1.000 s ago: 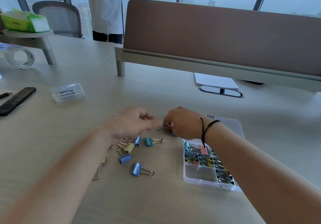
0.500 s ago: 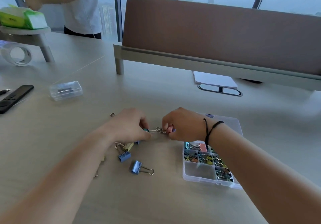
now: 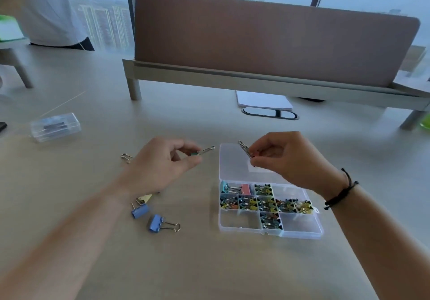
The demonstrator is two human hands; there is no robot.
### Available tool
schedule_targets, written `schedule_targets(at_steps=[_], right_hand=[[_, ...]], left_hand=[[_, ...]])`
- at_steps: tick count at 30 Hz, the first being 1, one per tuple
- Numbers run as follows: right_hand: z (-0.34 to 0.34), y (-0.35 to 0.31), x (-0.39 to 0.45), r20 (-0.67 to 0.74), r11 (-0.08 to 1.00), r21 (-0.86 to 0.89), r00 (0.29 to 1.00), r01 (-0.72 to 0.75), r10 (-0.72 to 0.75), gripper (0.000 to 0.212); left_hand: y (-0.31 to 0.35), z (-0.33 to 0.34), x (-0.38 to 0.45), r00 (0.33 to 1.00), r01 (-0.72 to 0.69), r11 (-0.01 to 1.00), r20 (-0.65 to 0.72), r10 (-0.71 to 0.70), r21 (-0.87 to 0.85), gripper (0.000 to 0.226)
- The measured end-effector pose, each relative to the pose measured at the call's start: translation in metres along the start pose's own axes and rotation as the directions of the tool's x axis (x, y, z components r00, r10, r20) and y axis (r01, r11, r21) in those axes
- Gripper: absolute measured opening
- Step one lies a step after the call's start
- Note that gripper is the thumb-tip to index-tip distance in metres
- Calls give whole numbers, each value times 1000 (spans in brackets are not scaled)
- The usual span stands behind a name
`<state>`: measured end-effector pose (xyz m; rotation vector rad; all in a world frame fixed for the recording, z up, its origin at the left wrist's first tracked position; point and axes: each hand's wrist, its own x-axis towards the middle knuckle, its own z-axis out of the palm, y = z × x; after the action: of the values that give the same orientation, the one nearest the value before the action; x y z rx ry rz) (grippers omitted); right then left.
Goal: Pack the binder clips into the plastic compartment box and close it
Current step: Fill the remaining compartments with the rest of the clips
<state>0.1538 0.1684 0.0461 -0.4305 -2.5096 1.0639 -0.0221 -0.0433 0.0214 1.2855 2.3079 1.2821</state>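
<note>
Hands: two, both raised above the table [image 3: 209, 264], apart from each other. Left hand [image 3: 162, 167] pinches one teal clip [image 3: 202, 152] between thumb and fingers, wire handles pointing right toward the box. Right hand [image 3: 288, 157] pinches a second clip [image 3: 245, 150] with fingers curled shut around it; only the wire handles and a trace of red show, and it hangs over the open lid [image 3: 232, 162].

Box [image 3: 300, 231]: one, clear plastic, lying open on the table to the right, lid folded flat on the far side. Most compartments hold small mixed-colour clips; larger blue and pink clips sit in the far-left compartment. Two near compartments look almost empty.

Loose clips on the table: two blue clips [image 3: 154, 223] left of the box, one yellow clip [image 3: 144, 198] partly hidden under the left wrist, and one clip [image 3: 126, 157] beyond the left hand, colour not discernible.

Second small clear case [image 3: 55, 127]: one, closed, well apart at far left.
</note>
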Motion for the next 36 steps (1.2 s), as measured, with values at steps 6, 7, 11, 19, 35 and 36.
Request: schedule_targets(at_steps=[6,7,11,19,35,36], right_hand=[[-20,50,-45,-116,959,218,971,-178,207,17],[-18,52,-48,-127,946,269,967,-181,221,17],[-9,54,-49,-150,909,387,962,-153,226,16],[-2,58,-49,-141,924,361,972,-127,188,15],[12,53,-50,-142,936,342,979,-87,143,16],[12,52,-50,-137,935,343,981,-83,138,16]], left_hand=[[26,45,-2,949,-105,994,301,96,16,16],[30,50,-1,935,-105,994,342,98,3,15],[39,58,3,912,-79,997,403,73,0,16],[46,60,8,929,-59,998,367,52,6,16],[25,56,-1,974,-120,980,173,147,-156,19],[24,57,-2,972,-119,983,187,144,-140,18]])
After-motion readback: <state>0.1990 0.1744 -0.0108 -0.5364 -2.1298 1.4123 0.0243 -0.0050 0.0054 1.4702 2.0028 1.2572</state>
